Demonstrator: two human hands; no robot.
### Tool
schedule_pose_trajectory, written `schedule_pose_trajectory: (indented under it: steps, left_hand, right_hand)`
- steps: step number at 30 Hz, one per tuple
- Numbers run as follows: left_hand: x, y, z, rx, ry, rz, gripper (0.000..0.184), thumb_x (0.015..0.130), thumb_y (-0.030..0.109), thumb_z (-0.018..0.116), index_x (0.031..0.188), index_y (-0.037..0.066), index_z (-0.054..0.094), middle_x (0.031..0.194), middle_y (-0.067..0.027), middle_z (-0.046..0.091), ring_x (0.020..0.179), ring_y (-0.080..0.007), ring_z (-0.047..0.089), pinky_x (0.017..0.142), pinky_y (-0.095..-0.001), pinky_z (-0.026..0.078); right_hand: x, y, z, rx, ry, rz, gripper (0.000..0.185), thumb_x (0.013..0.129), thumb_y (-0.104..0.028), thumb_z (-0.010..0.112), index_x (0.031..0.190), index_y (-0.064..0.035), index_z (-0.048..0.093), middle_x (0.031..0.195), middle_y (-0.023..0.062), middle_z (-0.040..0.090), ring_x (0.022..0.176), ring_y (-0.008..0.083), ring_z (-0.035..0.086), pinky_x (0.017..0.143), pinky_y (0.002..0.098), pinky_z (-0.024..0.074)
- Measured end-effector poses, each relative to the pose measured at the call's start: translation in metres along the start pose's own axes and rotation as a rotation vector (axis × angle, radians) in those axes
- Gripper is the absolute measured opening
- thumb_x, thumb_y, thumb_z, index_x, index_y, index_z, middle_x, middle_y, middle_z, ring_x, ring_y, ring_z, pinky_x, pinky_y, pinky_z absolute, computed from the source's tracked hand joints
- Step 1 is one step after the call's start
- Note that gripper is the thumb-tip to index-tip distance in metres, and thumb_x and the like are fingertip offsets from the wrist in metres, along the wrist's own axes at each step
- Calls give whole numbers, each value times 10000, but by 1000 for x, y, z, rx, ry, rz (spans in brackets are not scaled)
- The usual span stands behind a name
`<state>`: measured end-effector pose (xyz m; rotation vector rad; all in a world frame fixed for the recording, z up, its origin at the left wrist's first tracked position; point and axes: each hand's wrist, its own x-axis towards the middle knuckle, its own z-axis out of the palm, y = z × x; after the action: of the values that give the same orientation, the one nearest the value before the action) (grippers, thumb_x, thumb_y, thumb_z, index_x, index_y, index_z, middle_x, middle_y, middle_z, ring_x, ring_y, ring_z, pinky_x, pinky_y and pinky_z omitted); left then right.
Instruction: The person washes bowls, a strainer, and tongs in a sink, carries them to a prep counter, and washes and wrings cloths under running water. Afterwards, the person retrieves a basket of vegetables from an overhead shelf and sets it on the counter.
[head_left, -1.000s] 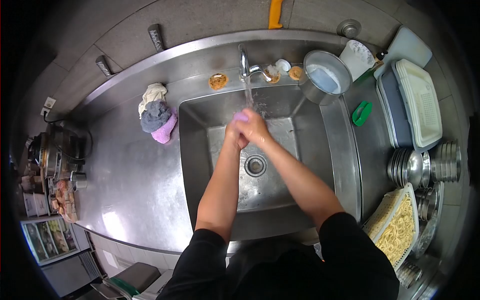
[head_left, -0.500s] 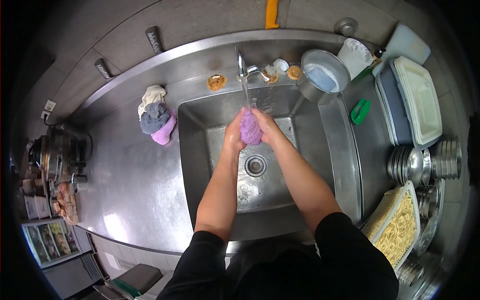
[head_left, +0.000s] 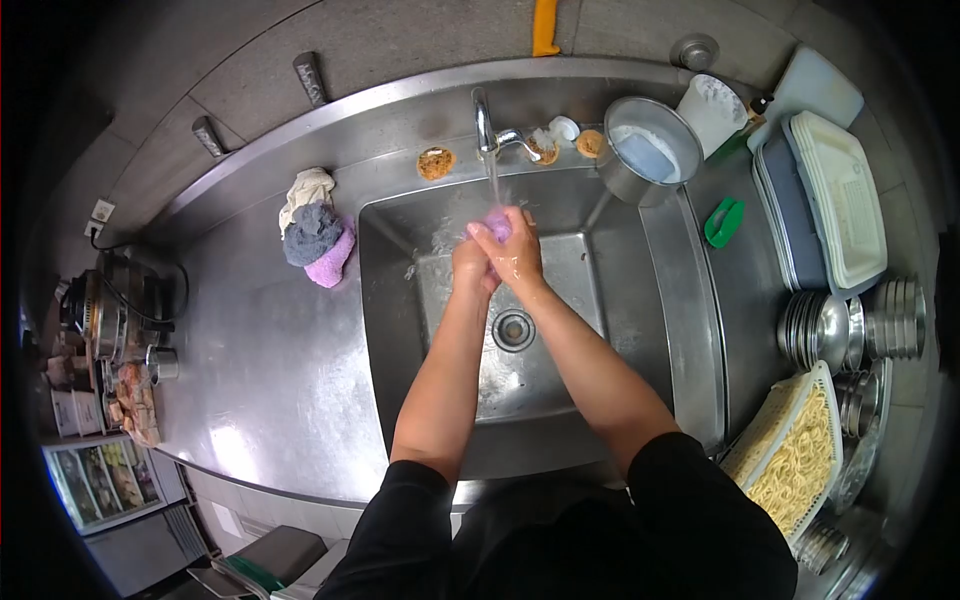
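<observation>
Water runs from the chrome faucet [head_left: 484, 130] onto a purple cloth [head_left: 498, 222] over the steel sink [head_left: 620, 300]. My left hand [head_left: 470, 262] is closed around the cloth from the left. Pressed against it from the right, my right hand [head_left: 518, 255] grips the same cloth, its fingers folded over the top. Most of the cloth is hidden between the two hands. Below them the round drain [head_left: 513, 330] shows in the sink floor.
Left of the sink lie crumpled cloths, among them a grey cloth [head_left: 312, 235]. A steel pot [head_left: 650, 150], a green clip-shaped item [head_left: 722, 222], stacked bins [head_left: 840, 200], steel bowls [head_left: 815, 330] and a noodle basket [head_left: 795, 460] stand to the right. Brown scrubbers [head_left: 436, 163] line the back ledge.
My hands have come together and squeezed the purple cloth into a small bundle. The right hand has moved left and over it, hiding most of the cloth.
</observation>
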<state>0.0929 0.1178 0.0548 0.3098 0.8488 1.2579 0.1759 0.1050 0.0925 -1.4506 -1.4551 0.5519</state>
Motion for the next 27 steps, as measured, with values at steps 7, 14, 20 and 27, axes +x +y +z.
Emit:
schedule_pose_trajectory:
  steps: [7, 14, 20, 27]
  left_hand:
    - [-8, 0, 24, -36, 11, 156, 200, 949, 223, 537, 992, 38, 597, 885, -81, 638, 808, -202, 625, 717, -333, 524]
    - [-9, 15, 35, 212, 113, 194, 205, 915, 238, 575, 939, 39, 619, 833, -64, 620, 749, -163, 590, 664, -304, 479]
    - [-3, 22, 24, 696, 115, 391, 257, 891, 264, 584, 893, 13, 640, 810, -51, 618, 718, -128, 550, 653, -289, 451]
    - [6, 42, -6, 1149, -98, 533, 211, 863, 239, 657, 938, 45, 687, 799, -51, 661, 742, -139, 603, 686, -285, 481]
  right_hand:
    - [21, 5, 5, 128, -3, 379, 542, 755, -422, 717, 1039, 23, 598, 1010, 247, 635, 942, 389, 613, 814, 444, 477]
    - [31, 21, 13, 367, -60, 498, 332, 838, -302, 616, 885, 24, 661, 833, 190, 681, 796, 321, 653, 720, 409, 494]
    - [29, 30, 16, 946, -114, 704, 256, 853, -241, 602, 953, -10, 650, 878, 75, 653, 781, 161, 598, 677, 336, 482]
    - [21, 45, -18, 431, -274, 400, 259, 848, -159, 577, 1067, -22, 596, 938, 101, 641, 860, 170, 601, 764, 302, 484]
